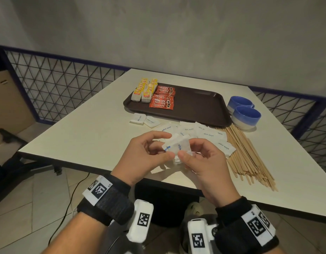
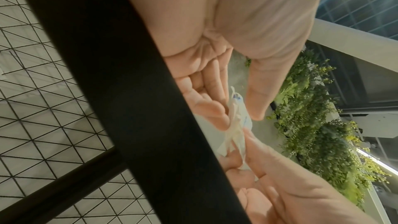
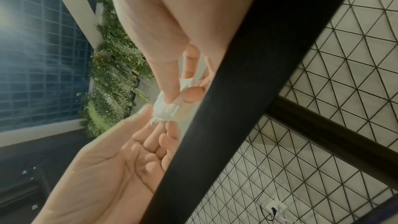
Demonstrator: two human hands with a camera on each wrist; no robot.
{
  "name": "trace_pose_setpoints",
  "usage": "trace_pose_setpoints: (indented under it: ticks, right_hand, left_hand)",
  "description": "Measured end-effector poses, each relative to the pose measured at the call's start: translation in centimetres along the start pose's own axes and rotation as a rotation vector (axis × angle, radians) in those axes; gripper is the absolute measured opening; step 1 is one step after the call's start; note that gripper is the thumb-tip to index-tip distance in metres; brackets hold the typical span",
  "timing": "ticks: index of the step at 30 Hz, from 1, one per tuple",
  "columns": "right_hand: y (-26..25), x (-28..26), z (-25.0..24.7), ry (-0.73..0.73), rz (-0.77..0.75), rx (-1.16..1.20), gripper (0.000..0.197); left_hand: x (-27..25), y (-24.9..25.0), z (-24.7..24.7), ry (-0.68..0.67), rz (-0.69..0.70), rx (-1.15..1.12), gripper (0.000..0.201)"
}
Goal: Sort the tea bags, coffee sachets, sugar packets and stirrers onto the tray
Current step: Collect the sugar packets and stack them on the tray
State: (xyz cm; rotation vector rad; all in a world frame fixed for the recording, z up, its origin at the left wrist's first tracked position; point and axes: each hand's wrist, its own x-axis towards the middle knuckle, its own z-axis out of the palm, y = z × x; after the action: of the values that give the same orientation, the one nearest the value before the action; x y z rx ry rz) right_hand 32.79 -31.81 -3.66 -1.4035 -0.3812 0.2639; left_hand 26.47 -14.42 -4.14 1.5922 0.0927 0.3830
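A small bunch of white paper sugar packets (image 1: 177, 146) with blue print sits between both hands above the near edge of the white rectangular table (image 1: 88, 136). The left hand (image 1: 145, 156) pinches the bunch from its left side, thumb on top and fingers curled underneath; the right hand (image 1: 204, 162) pinches the right side the same way, thumb tip pressing on the lower corner. From the left wrist view the packets (image 2: 235, 125) show edge-on, several thin layers squeezed together.

Just beyond the hands, more loose white sugar packets (image 1: 204, 132) lie spread on the table, and 2 more (image 1: 144, 121) lie apart to the left, near the tray's front edge. To the right, a heap of thin wooden stirrers (image 1: 250, 156) fans toward the table's near edge, some packets overlapping it.

Farther back is the dark brown plastic tray (image 1: 198, 105). On its left end stand 2 rows of yellow-tagged tea bags (image 1: 144, 89), and just beside them a column of red Nescafe coffee sachets (image 1: 163, 97). Right of the tray, 2 blue and white ceramic mugs (image 1: 245, 114) stand touching each other.
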Motion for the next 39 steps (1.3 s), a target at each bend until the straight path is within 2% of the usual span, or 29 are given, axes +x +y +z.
trace_pose_setpoints:
  ticks: [5, 11, 19, 24, 29, 35, 39]
  right_hand:
    - [0.3, 0.1, 0.1, 0.041, -0.031, -0.087, 0.031]
    - [0.8, -0.2, 0.5, 0.035, -0.092, -0.270, 0.014]
    - [0.4, -0.4, 0.6, 0.027, -0.034, -0.124, 0.017]
    - [0.6, -0.5, 0.6, -0.042, -0.067, -0.184, 0.024]
    - [0.5, -0.4, 1.1, -0.034, -0.064, -0.196, 0.019]
    - [0.2, -0.5, 1.3, -0.078, -0.024, -0.117, 0.037]
    - [0.3, -0.5, 1.3, -0.048, -0.025, -0.121, 0.036]
  left_hand:
    - [-0.1, 0.1, 0.1, 0.007, 0.007, -0.019, 0.030]
    - [-0.2, -0.2, -0.2, 0.002, 0.024, -0.081, 0.027]
    - [-0.2, -0.5, -0.2, 0.009, 0.031, -0.052, 0.028]
    - [0.0, -0.5, -0.4, 0.037, 0.025, -0.046, 0.031]
    - [0.1, -0.6, -0.4, 0.040, -0.001, -0.062, 0.031]
    - [0.1, -0.5, -0.6, 0.042, -0.040, -0.066, 0.032]
    - [0.1, -0.5, -0.7, 0.040, -0.058, -0.062, 0.033]
